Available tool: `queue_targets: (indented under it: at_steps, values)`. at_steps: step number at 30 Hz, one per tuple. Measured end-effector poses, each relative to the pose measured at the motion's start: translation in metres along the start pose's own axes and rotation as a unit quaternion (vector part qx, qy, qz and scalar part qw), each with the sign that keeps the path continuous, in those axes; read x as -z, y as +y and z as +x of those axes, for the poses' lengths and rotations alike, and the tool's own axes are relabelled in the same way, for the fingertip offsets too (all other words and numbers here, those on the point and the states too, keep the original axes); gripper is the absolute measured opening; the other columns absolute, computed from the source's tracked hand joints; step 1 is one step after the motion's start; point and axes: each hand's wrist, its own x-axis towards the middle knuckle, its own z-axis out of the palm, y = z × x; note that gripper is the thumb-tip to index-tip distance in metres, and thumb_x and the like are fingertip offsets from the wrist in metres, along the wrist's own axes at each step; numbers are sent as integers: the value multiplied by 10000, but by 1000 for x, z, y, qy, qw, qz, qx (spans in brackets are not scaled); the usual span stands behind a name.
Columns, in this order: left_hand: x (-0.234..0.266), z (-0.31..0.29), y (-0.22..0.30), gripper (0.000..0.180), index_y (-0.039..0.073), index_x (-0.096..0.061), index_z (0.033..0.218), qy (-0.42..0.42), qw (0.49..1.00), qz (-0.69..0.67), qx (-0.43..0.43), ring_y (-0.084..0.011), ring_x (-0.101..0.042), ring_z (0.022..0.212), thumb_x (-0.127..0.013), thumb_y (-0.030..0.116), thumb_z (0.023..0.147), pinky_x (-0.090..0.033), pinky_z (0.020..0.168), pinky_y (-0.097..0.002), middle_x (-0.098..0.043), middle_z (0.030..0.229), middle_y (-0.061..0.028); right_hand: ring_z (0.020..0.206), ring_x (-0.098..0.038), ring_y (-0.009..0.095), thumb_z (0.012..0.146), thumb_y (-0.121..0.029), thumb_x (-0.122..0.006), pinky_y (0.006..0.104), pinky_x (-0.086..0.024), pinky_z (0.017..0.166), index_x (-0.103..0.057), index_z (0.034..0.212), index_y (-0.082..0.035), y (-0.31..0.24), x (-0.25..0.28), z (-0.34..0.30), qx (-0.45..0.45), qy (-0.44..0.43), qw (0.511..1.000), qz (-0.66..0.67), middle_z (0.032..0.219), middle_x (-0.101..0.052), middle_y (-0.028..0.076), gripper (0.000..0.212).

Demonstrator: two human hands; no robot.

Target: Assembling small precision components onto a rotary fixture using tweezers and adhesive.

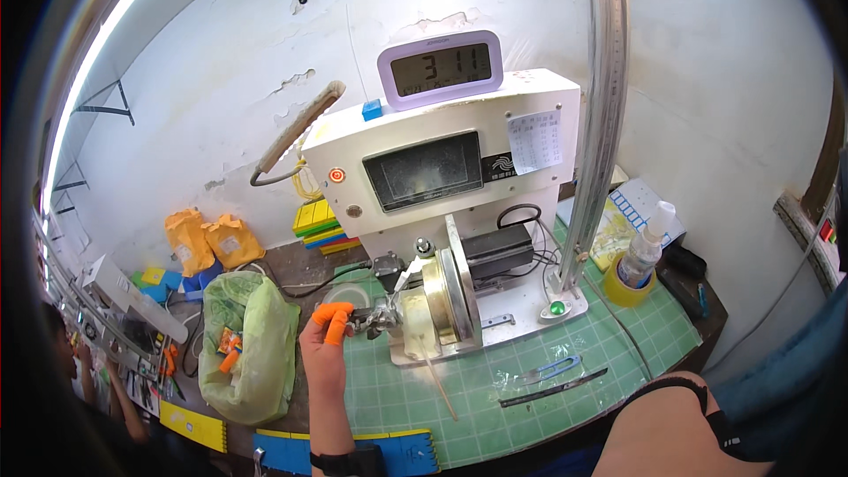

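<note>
My left hand [329,336] has orange finger cots on and a dark band at its wrist. Its fingers close on a small dark metal piece [360,321] beside a shiny metal clamp [385,314]. That clamp sits at the left end of a brass-coloured round drum [435,302], part of a white bench machine [329,147] with a dark screen [424,170]. A thin wooden stick [442,389] slants down from below the drum onto the mat. My right hand is not in view; a bare limb with a black strap fills the lower right.
A green gridded cutting mat [477,424] holds blue-handled tweezers [556,369] and a black strip [552,389]. A lined green bag [265,362] stands at left. A clear bottle [640,256] sits inside a yellow tape roll [629,287]. A metal post [601,124] rises at right.
</note>
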Motion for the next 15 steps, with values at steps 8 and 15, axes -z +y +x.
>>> queue_targets:
  at_steps: [8,15]
  values:
    - [1,-4,-7,155,38,-713,1150,-15,1000,-22,1,-87,-600,956,-631,77,1025,-462,805,-257,-701,1106,-12,1132,-519,287,1013,-585,-544,488,-360,1005,-640,1229,-145,6,-5,-13,-28,0,999,31,1277,-616,149,500]
    - [5,-8,-19,144,8,-727,1115,27,999,-17,8,-99,-580,881,-657,63,1001,-470,754,-255,-688,1050,-21,1169,-502,294,1008,-588,-553,502,-339,1032,-627,1261,-153,7,-11,-29,-88,-1,995,49,1306,-599,145,508]
